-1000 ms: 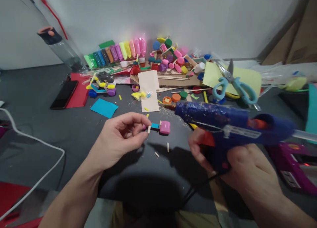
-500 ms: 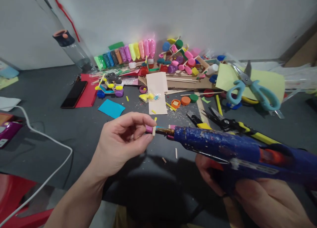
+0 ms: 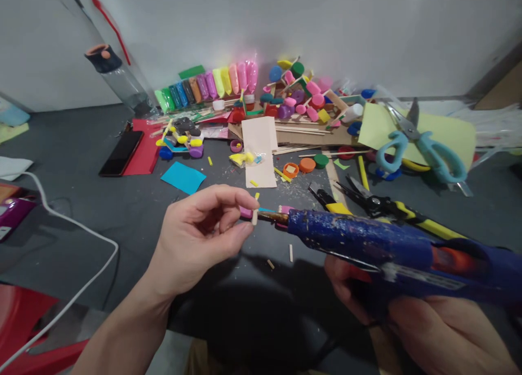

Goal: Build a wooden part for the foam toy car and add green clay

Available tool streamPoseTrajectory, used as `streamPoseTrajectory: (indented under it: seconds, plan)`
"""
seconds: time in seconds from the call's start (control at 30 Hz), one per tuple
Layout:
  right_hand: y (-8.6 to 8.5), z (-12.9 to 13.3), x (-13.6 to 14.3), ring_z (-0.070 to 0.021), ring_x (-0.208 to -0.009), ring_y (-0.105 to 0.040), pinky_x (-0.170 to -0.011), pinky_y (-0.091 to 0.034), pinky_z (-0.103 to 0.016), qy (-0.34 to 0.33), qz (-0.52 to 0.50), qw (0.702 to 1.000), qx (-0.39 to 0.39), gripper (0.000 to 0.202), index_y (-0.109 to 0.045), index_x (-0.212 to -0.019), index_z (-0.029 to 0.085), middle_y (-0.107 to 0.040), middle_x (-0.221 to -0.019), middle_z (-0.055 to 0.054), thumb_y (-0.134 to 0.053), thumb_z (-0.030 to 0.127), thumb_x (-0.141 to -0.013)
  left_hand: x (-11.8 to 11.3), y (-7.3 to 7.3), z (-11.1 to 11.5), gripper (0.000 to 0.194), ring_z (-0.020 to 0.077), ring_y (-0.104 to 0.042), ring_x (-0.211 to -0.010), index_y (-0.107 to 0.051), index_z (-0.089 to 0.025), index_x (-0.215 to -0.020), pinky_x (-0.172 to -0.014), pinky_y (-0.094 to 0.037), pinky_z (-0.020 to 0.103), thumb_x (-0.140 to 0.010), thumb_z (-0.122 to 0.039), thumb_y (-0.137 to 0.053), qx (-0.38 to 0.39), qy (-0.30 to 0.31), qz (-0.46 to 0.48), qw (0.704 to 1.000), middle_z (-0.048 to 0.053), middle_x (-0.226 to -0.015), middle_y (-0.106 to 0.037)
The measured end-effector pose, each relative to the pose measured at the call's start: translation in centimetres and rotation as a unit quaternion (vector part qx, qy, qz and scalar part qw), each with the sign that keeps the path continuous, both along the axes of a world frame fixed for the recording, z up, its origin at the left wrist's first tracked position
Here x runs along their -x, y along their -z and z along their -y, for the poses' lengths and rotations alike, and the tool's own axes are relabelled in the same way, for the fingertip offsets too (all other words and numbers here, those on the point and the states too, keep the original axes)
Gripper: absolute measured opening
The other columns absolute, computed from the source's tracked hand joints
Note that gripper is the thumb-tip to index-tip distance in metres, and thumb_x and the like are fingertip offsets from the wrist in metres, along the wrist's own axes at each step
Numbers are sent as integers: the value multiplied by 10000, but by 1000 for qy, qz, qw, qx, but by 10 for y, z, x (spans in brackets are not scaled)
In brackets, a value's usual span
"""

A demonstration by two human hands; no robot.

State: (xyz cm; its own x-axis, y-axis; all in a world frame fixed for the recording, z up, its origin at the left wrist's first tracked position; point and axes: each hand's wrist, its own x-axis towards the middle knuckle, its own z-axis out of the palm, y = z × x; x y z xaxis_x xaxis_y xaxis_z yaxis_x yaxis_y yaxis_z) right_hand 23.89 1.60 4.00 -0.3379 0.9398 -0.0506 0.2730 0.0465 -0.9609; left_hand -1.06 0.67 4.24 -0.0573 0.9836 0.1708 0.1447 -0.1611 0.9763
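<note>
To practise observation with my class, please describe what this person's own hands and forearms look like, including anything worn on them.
The left hand is bare, with no glove or ring visible; the left forearm shows no sleeve, watch or bracelet. The right hand is ungloved too, but partly hidden, so I cannot tell about rings.

Hands, two: left hand (image 3: 207, 228), bare, slender-fingered, with bare wrist and a bare forearm (image 3: 130, 323) widening toward the lower frame edge; right hand (image 3: 428, 320), also bare, partly hidden, its wrist uncovered. Clothing, one visible item: olive-brown cloth (image 3: 198, 357) at the bottom edge, dim, cropped, garment type unclear.
</note>
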Motion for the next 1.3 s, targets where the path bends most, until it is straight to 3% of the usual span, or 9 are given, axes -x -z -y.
streamPoseTrajectory:
  seconds: [0.1, 0.23, 0.63, 0.9, 1.3]
  plan:
    - [-5, -2, 2, -184, -436, -632, -450, -602, -260, -14, -17, 998, -52, 508, -776, -669, 303, -676, -510, -64, -557, 731, -835, 0, -1, 0, 230, 47, -401, -534, -753, -232, -931, -513, -368, 146, -773, -66, -751, -4, 1, 0, 1000, -67, -614, -456]
    - [-11, -6, 8, -162, -393, -604, -385, -549, -217, -19, -22, 998, -51, 511, -761, -665, 298, -665, -491, -50, -553, 731, -840, 0, -1, -1, 237, 41, -404, -538, -753, -241, -930, -521, -371, 133, -775, -61, -750, -5, 3, -3, 1000, -69, -617, -456]
    - [-13, -7, 10, -174, -398, -585, -369, -521, -237, -36, 7, 998, -42, 560, -721, -624, 284, -634, -476, -55, -514, 757, -840, -1, 1, -1, 230, 37, -390, -526, -758, -252, -931, -520, -373, 125, -793, -68, -742, -2, 5, 6, 1000, -74, -603, -446]
    - [-3, -3, 2, -186, -417, -598, -384, -532, -258, -17, 17, 999, -35, 582, -721, -625, 277, -663, -512, -62, -503, 776, -831, -1, 0, -1, 176, 49, -389, -512, -771, -222, -916, -501, -375, 150, -794, -98, -743, 1, -9, -1, 1000, -66, -587, -445]
    - [-7, -4, 8, -172, -394, -580, -371, -522, -243, -22, 6, 998, -53, 565, -717, -614, 287, -636, -484, -43, -513, 766, -834, -1, 0, -1, 211, 39, -372, -501, -768, -242, -924, -492, -355, 138, -792, -78, -740, 0, -9, -2, 1000, -75, -577, -428]
